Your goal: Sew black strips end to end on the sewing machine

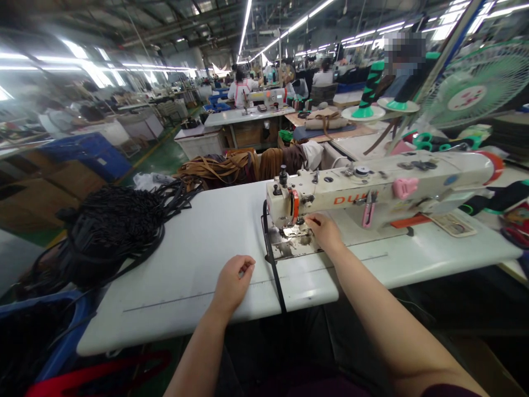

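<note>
A white sewing machine with a lit needle area stands on a white table. Near the needle, my right hand is at the machine's head with its fingers pinched together; what they hold, if anything, is too small to make out. My left hand is over the table, left of the machine, its fingers curled together, and nothing can be made out in them. A black strap runs down from the left of the machine head over the table's front edge, between my two hands.
A heap of black straps lies at the table's left end, above a blue bin. Brown straps lie behind the table. Thread cones and a green fan stand right. People sit farther back.
</note>
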A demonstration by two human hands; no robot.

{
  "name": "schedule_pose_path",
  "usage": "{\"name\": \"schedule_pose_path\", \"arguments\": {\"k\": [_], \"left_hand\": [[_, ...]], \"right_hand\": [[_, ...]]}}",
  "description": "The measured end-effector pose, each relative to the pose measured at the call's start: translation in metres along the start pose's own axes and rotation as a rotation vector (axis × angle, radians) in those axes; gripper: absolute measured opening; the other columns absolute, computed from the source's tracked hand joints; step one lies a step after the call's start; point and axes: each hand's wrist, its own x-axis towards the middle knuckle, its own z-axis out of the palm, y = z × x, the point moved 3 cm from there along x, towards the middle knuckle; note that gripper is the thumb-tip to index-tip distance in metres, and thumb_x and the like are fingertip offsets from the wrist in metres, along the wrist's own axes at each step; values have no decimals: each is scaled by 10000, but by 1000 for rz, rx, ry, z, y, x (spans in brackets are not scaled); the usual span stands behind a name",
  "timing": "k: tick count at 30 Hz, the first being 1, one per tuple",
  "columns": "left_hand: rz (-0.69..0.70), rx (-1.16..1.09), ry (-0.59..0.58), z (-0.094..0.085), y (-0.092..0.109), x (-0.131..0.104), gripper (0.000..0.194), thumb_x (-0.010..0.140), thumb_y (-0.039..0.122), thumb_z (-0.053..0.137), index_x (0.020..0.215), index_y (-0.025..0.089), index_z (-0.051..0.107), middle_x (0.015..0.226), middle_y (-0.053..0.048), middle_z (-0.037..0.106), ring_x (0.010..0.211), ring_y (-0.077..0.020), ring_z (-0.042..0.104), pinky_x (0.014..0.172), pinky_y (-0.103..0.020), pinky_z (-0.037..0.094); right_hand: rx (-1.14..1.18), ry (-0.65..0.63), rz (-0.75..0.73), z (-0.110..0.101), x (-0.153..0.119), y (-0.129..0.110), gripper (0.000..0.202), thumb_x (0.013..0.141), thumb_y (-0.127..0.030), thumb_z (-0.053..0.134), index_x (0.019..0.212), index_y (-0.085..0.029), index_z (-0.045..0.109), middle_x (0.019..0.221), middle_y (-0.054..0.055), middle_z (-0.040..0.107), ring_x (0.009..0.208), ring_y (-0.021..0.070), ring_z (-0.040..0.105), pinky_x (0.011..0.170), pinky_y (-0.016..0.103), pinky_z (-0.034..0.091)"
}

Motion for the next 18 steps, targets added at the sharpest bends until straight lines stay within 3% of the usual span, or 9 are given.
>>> {"name": "schedule_pose_path", "arguments": {"k": [4,9,13,18], "left_hand": [[3,0,1,1,-2,1,147,918,246,538,956,211,675,901,-35,681,831,-188,625,796,-324,480],[2,5,5,2,-3,-1,150,924,253,537,957,204,676,894,-37,674,833,-187,609,805,-328,474],[5,-13,4,2,-3,-1,139,912,230,543,947,202,674,881,-30,665,823,-179,594,805,-322,466],[15,-14,12,2,-3,0,135,911,215,544,945,205,675,870,-23,659,813,-175,593,801,-318,461]], "right_hand": [[-52,-24,-34,-2,-5,-3,198,933,-181,544,955,-193,741,978,72,770,930,239,701,811,332,523],[-152,-194,-103,1,-6,-9,151,919,-111,600,832,-162,713,975,105,747,975,232,677,886,333,498],[-171,-270,-77,3,-5,-11,85,956,-204,657,908,-142,689,1018,73,726,1003,221,669,955,409,504],[-14,-210,41,4,3,-10,198,971,-344,667,927,-152,683,1024,63,715,996,219,665,952,428,506]]}}
